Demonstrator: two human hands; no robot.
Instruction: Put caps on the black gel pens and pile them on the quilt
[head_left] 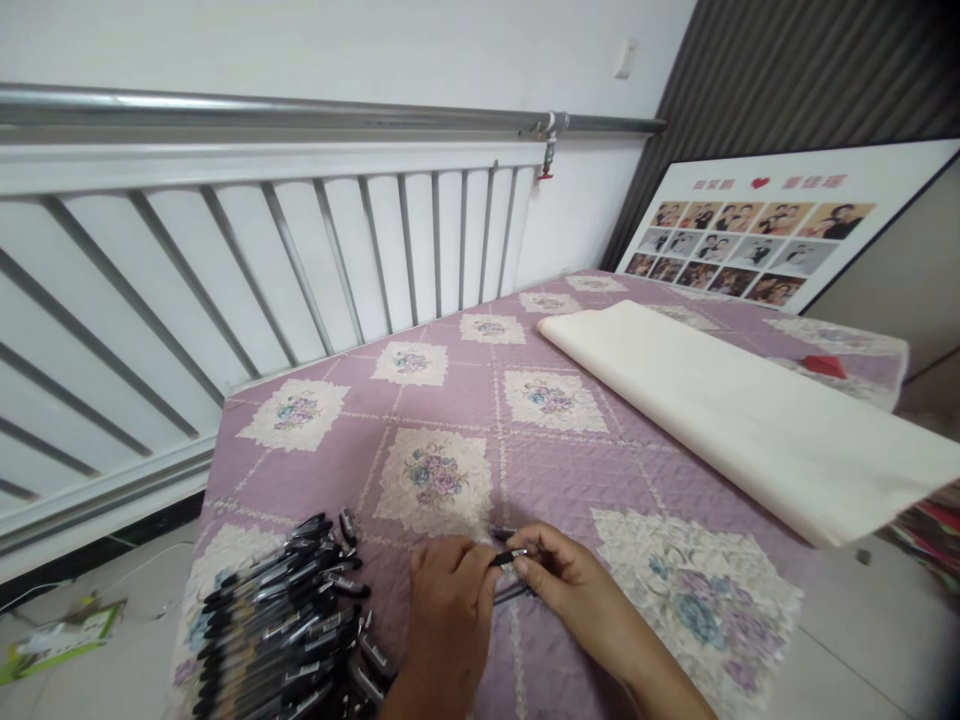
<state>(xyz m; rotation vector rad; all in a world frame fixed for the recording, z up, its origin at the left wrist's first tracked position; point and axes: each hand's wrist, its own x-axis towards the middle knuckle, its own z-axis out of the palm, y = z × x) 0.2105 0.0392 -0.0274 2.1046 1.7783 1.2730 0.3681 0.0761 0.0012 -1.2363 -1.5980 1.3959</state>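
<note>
Just above the flowered cloth, my left hand (450, 605) and my right hand (566, 575) meet, both with fingers pinched closed on a short black pen piece (508, 556). Its left end disappears into my left fingers, while my right thumb and fingertips grip its shiny right end. Another dark slim pen part (513, 593) shows just below, partly covered by my right hand. Behind the fingers lies a dark pen cap (501, 532). To the left of my left hand, a heap of black-capped pens (289, 625) lies roughly side by side, with some loose black caps along its right edge.
A purple quilted cloth (457, 400) with flower patches covers the table. A large cream paper sheet (720, 400), folded or rolled, lies at right, near a small red item (823, 366). A white radiator (337, 250) runs behind; a photo board (750, 230) leans at back right.
</note>
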